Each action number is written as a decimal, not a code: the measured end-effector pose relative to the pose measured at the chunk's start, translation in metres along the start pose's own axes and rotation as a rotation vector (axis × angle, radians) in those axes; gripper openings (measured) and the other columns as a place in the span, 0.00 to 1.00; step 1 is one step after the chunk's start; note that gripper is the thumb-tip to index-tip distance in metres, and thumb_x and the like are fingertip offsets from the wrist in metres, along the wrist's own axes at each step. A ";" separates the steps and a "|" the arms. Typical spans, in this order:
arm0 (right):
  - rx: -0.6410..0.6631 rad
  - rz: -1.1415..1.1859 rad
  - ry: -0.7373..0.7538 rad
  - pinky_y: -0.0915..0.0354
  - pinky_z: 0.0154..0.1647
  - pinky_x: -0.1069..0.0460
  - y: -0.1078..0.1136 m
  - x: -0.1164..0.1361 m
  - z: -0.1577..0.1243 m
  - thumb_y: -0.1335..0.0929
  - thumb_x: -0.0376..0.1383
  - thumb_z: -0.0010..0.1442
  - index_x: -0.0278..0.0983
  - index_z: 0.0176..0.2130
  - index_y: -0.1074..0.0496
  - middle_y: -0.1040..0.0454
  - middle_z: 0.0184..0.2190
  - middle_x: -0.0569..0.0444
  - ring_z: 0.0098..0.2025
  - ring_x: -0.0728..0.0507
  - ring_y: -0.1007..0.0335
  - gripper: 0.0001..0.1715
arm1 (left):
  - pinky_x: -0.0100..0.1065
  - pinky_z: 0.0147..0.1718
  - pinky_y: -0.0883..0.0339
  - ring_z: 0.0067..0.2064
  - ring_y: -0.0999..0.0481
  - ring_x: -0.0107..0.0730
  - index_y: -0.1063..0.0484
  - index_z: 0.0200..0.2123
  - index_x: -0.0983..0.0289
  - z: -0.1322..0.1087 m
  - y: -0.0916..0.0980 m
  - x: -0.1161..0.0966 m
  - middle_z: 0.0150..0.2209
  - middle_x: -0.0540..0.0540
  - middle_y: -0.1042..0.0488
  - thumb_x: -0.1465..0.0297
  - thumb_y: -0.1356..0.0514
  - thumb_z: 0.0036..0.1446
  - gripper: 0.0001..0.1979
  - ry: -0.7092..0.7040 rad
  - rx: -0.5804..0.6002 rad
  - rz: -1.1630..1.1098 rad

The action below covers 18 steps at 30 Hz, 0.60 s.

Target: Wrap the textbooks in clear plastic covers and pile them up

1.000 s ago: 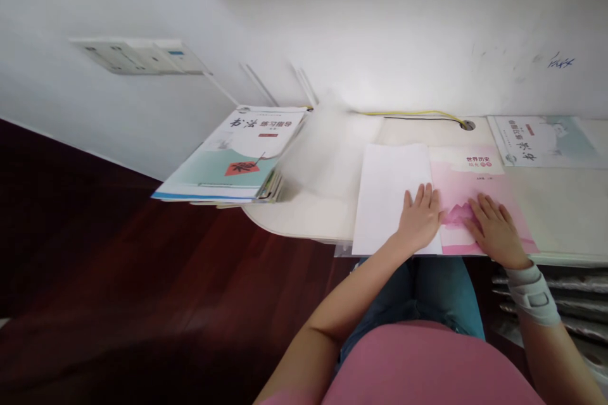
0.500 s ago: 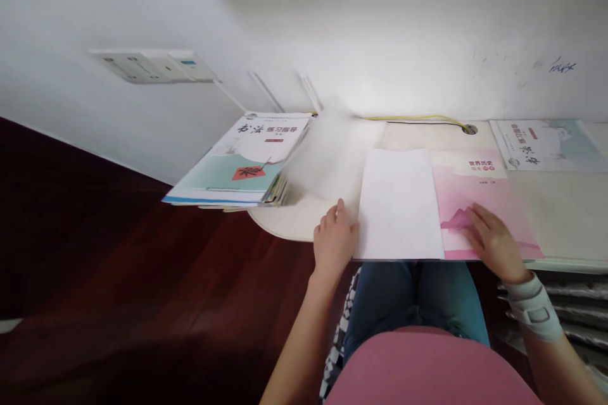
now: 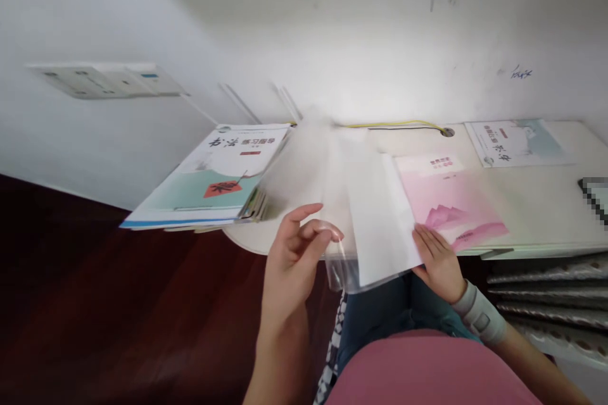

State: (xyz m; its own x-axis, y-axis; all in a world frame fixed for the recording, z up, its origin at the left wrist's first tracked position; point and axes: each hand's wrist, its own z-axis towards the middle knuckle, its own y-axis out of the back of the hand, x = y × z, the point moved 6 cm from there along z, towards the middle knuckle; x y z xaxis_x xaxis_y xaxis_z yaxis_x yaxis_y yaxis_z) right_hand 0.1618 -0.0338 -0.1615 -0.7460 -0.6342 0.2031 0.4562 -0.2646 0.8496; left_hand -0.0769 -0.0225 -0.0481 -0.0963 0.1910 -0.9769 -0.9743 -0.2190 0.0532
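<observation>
A pink book (image 3: 451,202) lies open on the pale desk (image 3: 536,202), its white inside cover (image 3: 375,215) raised and tilted toward me. A clear plastic sheet (image 3: 313,183) lies over and beside that cover. My left hand (image 3: 297,253) is lifted off the desk's near edge, thumb and fingers pinched on the plastic sheet's near edge. My right hand (image 3: 437,259) rests flat with fingers stretched on the book's near edge, beside the white cover. A white wrist brace (image 3: 479,313) sits on my right wrist.
A stack of workbooks (image 3: 213,177) overhangs the desk's left end. Another booklet (image 3: 515,142) lies at the back right, by a yellow cable (image 3: 394,124) and a cable hole. A wall socket strip (image 3: 104,78) hangs at left. Dark red floor lies below; shelves (image 3: 546,294) sit under the desk.
My left hand left the white page, moved left to the desk edge, then rose pinching the clear sheet. The white cover lifted. My right hand slid toward the book's near edge.
</observation>
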 end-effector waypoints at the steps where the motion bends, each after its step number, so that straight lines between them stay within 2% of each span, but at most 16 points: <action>1: -0.015 0.067 0.026 0.40 0.60 0.39 0.003 0.000 0.001 0.40 0.37 0.63 0.29 0.65 0.47 0.34 0.58 0.37 0.61 0.37 0.40 0.34 | 0.42 0.44 0.30 0.33 0.24 0.32 0.35 0.50 0.60 -0.003 -0.008 -0.011 0.26 0.47 0.29 0.66 0.40 0.55 0.19 -0.057 0.019 -0.015; 4: -0.074 0.321 -0.019 0.33 0.53 0.43 0.016 -0.010 0.002 0.41 0.37 0.64 0.34 0.58 0.37 0.26 0.50 0.42 0.53 0.40 0.31 0.25 | 0.48 0.52 0.34 0.43 0.23 0.36 0.38 0.56 0.58 -0.005 -0.040 -0.030 0.32 0.51 0.25 0.62 0.42 0.59 0.22 -0.219 0.144 -0.033; 6: -0.068 0.472 -0.183 0.29 0.43 0.47 0.023 -0.028 0.001 0.40 0.41 0.64 0.36 0.45 0.27 0.22 0.38 0.47 0.42 0.42 0.25 0.18 | 0.48 0.55 0.36 0.50 0.26 0.39 0.46 0.62 0.57 0.001 -0.064 -0.028 0.42 0.56 0.24 0.58 0.47 0.61 0.28 -0.326 0.236 0.031; 7: -0.050 0.535 -0.278 0.30 0.38 0.49 0.026 -0.038 -0.001 0.39 0.43 0.64 0.36 0.38 0.26 0.23 0.32 0.50 0.36 0.43 0.26 0.17 | 0.49 0.56 0.38 0.54 0.28 0.40 0.52 0.65 0.57 0.005 -0.074 -0.024 0.48 0.59 0.26 0.56 0.48 0.62 0.31 -0.378 0.266 0.109; 10: -0.018 0.688 -0.517 0.37 0.24 0.54 0.038 -0.070 -0.011 0.35 0.49 0.60 0.36 0.20 0.34 0.33 0.17 0.58 0.21 0.49 0.38 0.24 | 0.54 0.61 0.49 0.66 0.45 0.47 0.61 0.67 0.60 0.029 -0.100 0.008 0.64 0.66 0.43 0.53 0.51 0.62 0.36 -0.466 0.269 0.494; 12: -0.018 0.739 -0.628 0.44 0.20 0.55 0.047 -0.090 -0.018 0.34 0.52 0.57 0.37 0.16 0.39 0.40 0.14 0.60 0.18 0.51 0.45 0.29 | 0.58 0.62 0.54 0.69 0.58 0.53 0.61 0.67 0.62 0.050 -0.111 0.039 0.68 0.68 0.55 0.51 0.52 0.62 0.38 -0.410 0.262 0.737; 15: -0.045 0.649 -0.766 0.48 0.18 0.55 0.061 -0.120 -0.029 0.35 0.55 0.57 0.37 0.18 0.38 0.41 0.14 0.60 0.18 0.52 0.47 0.29 | 0.60 0.60 0.53 0.68 0.62 0.61 0.60 0.67 0.67 0.077 -0.121 0.086 0.69 0.73 0.63 0.51 0.53 0.61 0.39 -0.220 0.351 0.950; 18: -0.144 0.323 -0.795 0.41 0.22 0.54 0.076 -0.145 -0.038 0.37 0.55 0.58 0.35 0.30 0.29 0.32 0.19 0.56 0.21 0.48 0.39 0.26 | 0.58 0.60 0.52 0.68 0.58 0.62 0.58 0.67 0.71 0.088 -0.129 0.115 0.68 0.76 0.60 0.52 0.53 0.62 0.39 -0.144 0.482 1.087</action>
State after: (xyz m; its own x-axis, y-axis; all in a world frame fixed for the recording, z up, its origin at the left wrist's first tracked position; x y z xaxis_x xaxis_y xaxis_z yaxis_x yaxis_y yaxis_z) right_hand 0.3229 0.0108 -0.1448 -0.6621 -0.0125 0.7493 0.7211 -0.2829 0.6325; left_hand 0.0194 0.1115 -0.1494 -0.9086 0.2403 -0.3417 -0.3418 0.0426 0.9388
